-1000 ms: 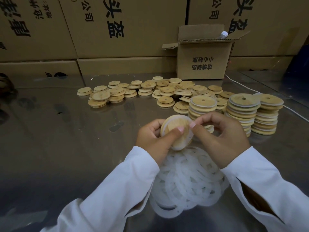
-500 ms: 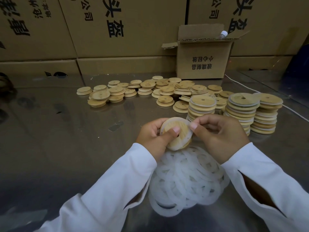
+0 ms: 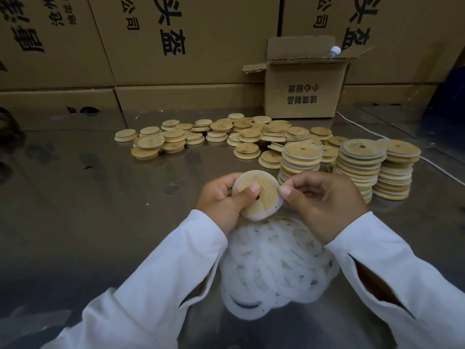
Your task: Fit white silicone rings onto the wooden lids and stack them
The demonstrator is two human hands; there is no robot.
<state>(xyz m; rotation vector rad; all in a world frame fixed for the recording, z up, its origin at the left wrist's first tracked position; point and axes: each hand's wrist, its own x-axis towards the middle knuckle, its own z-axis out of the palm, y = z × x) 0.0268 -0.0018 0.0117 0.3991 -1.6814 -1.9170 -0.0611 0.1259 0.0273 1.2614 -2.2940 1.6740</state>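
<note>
A round wooden lid (image 3: 261,197) with a small hole is held tilted above the table, a white silicone ring showing around its lower and right rim. My left hand (image 3: 221,200) grips the lid, thumb pressed on its face. My right hand (image 3: 324,202) pinches the ring at the lid's right edge. Right below my hands a pile of loose white silicone rings (image 3: 274,265) lies on the table. Three stacks of ringed lids (image 3: 359,165) stand to the right. Several bare wooden lids (image 3: 226,137) lie scattered further back.
The table (image 3: 88,210) is shiny metal. A small open cardboard box (image 3: 304,94) with a bottle in it stands at the back right. Large cardboard cartons (image 3: 176,41) line the far edge. A white cable (image 3: 427,159) runs along the right side.
The lid has turned in my hands, its wooden face with the hole now towards me. My right fingers have shifted along the rim to its right edge.
</note>
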